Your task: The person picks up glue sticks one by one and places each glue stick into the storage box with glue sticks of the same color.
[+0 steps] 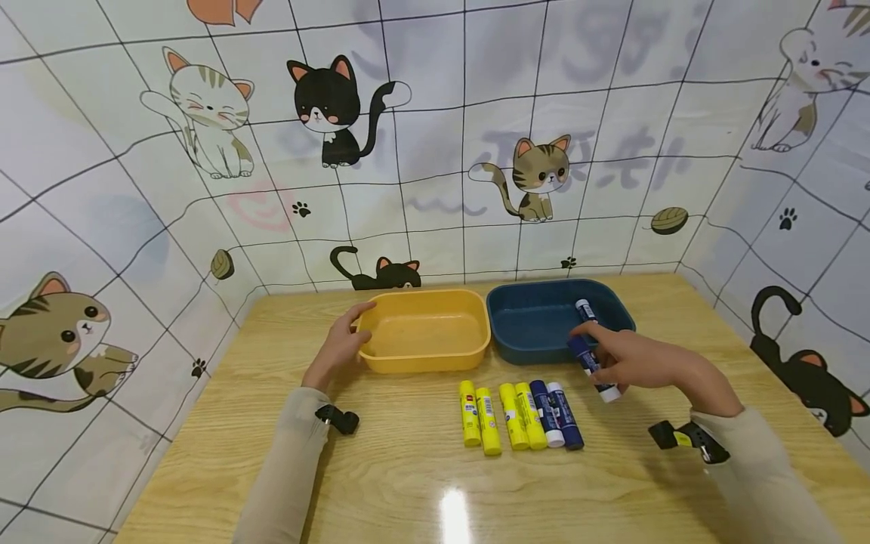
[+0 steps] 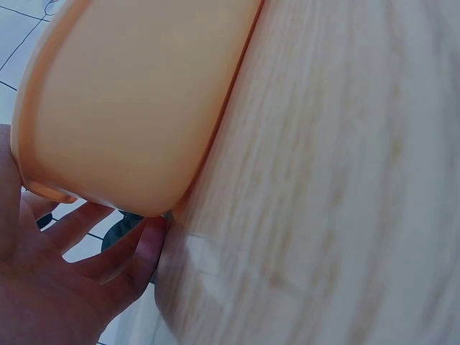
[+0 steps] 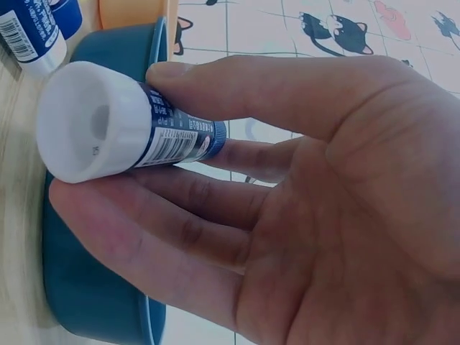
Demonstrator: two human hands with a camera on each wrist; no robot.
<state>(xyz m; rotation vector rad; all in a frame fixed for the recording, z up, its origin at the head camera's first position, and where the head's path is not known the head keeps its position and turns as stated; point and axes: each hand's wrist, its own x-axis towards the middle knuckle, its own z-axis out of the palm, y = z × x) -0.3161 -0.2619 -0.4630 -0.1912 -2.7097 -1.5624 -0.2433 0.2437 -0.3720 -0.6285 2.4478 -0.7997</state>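
Note:
My left hand (image 1: 344,340) grips the left end of a yellow plastic bin (image 1: 424,364), thumb at the rim and fingers against the end wall (image 2: 122,129). With my right hand (image 1: 635,357) I pinch a dark blue glue stick (image 1: 590,363) between thumb and fingers, tilted, its white end (image 3: 86,122) toward the wrist camera. It is held at the front right of a dark blue bin (image 1: 533,353). Inside that bin leans another blue glue stick (image 1: 585,310), partly hidden by the hand.
On the wooden table (image 1: 381,468), in front of the bins, several yellow glue sticks (image 1: 488,421) lie in a row with two blue glue sticks (image 1: 566,415) at its right end. The bins stand side by side before a cat-print backdrop (image 1: 435,181).

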